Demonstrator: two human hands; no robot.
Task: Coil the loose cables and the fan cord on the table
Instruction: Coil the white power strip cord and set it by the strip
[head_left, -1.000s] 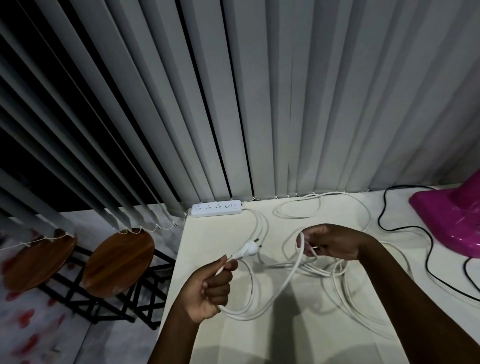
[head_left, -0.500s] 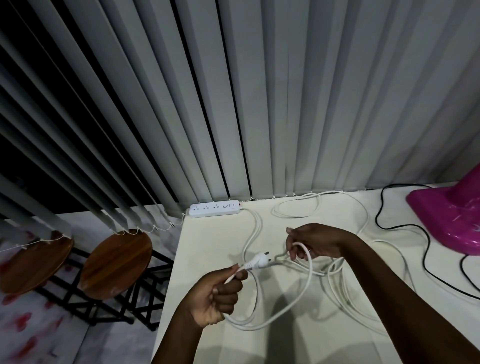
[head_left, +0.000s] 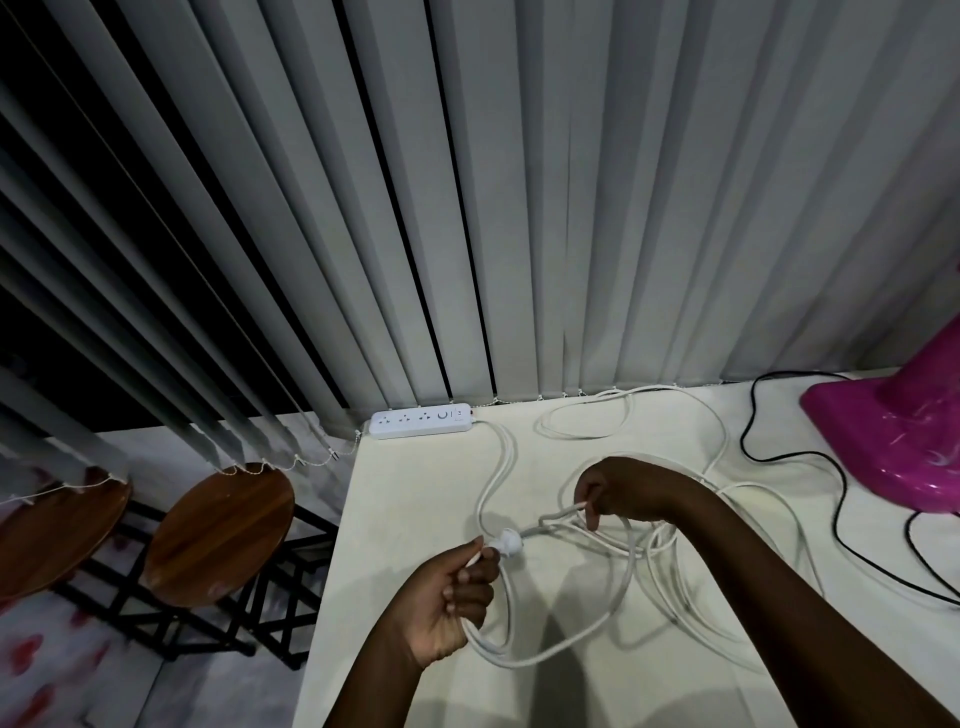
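Left hand (head_left: 447, 603): grip closed around the white cable (head_left: 618, 597) just behind its plug (head_left: 505, 543), which pokes out past the thumb and points toward the right hand.
Right hand (head_left: 618, 491): fingers pinched on a strand of the same white cable, held a little above the tabletop (head_left: 410, 519), just beyond the plug.
White cable: sprawled in loose, overlapping loops across the middle of the tabletop; one loop curves under the left hand, others trail beneath the right forearm, and a further loop lies near the back edge.
Power strip (head_left: 421, 421): white, lying flat at the back left corner of the tabletop; a white lead runs from its right end down toward the plug area.
Black cord (head_left: 831, 467): snakes over the right side of the tabletop, apart from the white loops, and passes beside the pink fan base (head_left: 893, 431).
Pink fan base: glossy, at the right edge, partly out of view.
Blinds (head_left: 519, 208): grey vertical slats behind the tabletop.
Stools (head_left: 218, 530): two round wooden seats on black frames, on the floor to the left.
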